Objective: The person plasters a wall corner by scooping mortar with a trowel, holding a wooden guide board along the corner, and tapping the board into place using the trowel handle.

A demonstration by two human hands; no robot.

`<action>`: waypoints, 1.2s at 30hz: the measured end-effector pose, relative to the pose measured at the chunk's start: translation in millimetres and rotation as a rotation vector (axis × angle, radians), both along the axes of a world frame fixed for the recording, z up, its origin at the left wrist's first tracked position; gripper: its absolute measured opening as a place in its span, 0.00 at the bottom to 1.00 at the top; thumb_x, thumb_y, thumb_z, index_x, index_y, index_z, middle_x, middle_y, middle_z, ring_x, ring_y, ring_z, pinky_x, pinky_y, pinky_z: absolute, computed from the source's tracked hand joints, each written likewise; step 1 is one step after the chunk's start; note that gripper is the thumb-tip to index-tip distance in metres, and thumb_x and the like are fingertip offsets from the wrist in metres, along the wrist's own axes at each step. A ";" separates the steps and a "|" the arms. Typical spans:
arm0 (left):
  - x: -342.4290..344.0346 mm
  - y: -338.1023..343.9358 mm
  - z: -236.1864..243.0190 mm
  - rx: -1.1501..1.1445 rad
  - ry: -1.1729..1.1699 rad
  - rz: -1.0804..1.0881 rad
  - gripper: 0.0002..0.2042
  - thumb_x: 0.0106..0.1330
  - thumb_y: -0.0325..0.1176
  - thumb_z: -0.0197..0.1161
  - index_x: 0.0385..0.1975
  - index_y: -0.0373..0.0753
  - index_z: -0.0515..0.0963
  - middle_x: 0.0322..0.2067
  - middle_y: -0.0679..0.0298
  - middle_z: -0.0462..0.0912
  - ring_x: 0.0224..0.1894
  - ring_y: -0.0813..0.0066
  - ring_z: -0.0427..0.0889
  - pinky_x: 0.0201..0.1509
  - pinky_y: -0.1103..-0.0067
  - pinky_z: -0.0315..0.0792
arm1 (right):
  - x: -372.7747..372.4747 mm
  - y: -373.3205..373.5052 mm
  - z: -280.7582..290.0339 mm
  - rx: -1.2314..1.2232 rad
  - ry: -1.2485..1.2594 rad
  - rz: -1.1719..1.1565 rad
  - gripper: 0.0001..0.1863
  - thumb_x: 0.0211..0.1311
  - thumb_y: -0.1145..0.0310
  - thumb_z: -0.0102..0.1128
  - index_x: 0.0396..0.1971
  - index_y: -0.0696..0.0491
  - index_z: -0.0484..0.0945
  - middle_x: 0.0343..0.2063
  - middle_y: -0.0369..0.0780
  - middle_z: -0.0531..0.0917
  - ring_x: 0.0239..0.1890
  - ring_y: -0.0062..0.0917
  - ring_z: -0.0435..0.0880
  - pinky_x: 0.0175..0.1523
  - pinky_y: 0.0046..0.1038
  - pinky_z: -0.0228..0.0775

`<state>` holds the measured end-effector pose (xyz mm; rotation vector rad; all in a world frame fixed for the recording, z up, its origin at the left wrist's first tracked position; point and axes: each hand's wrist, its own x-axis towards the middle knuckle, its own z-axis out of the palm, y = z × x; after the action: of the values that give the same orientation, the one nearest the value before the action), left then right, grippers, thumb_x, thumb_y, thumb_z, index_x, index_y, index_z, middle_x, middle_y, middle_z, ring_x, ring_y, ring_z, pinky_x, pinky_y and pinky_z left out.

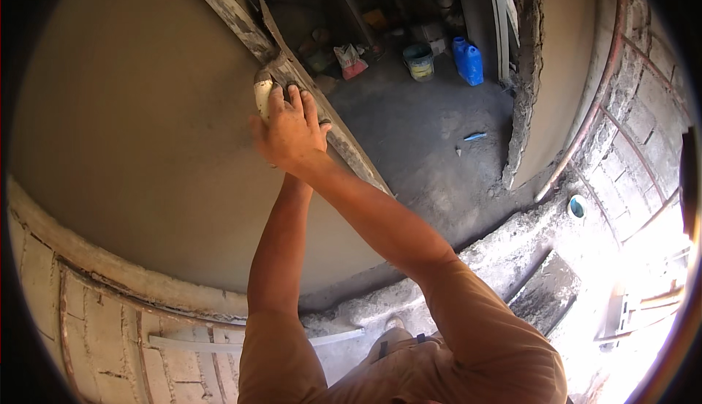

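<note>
Facing a brown plastered wall [146,119], our right grip [295,132] clasps a pale tool [262,95] by the wooden board [357,158]; our left grip, hidden, we cannot tell. Grey floor [431,137] beyond holds a bucket [420,66] and blue jug [469,62].

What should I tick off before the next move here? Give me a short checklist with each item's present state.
1. Right hand at the pale tool: ok, its fingers lie against it.
2. Left hand's hold: cannot tell, the right hand covers it.
3. Wooden board along the edge of the wall: ok, it lies there; how firmly it is fixed, cannot tell.
4. Wall surface: ok, it looks largely smooth, though fine flaws would not show.
5. Blue jug and bucket away from the hands: ok, both stand apart on the floor.
</note>
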<state>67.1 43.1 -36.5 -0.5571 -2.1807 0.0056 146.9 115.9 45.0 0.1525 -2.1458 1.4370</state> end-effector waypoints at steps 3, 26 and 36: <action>4.6 -3.3 2.2 -0.011 0.024 -0.008 0.39 0.65 0.45 0.70 0.73 0.41 0.60 0.79 0.57 0.48 0.61 0.58 0.75 0.61 0.63 0.73 | 2.0 -2.1 -5.1 0.044 0.012 -0.024 0.39 0.67 0.52 0.60 0.72 0.56 0.60 0.74 0.54 0.60 0.78 0.53 0.50 0.68 0.68 0.60; -1.7 9.1 4.7 -0.121 0.107 0.077 0.44 0.57 0.47 0.76 0.73 0.43 0.60 0.79 0.58 0.46 0.52 0.61 0.82 0.47 0.61 0.77 | 73.3 183.0 -27.2 -0.556 -0.394 0.596 0.19 0.74 0.55 0.54 0.52 0.54 0.75 0.30 0.36 0.79 0.22 0.19 0.76 0.22 0.25 0.70; -0.3 6.1 3.7 -0.105 0.075 0.069 0.44 0.58 0.45 0.77 0.73 0.44 0.59 0.79 0.60 0.44 0.51 0.62 0.82 0.46 0.60 0.77 | 40.8 207.1 29.3 -0.570 -0.516 0.770 0.19 0.77 0.54 0.48 0.50 0.55 0.74 0.28 0.36 0.76 0.16 0.15 0.70 0.18 0.22 0.60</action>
<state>66.8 49.1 -32.8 -0.5325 -2.1344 0.1764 187.6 323.0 74.3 0.4680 -2.0225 2.7259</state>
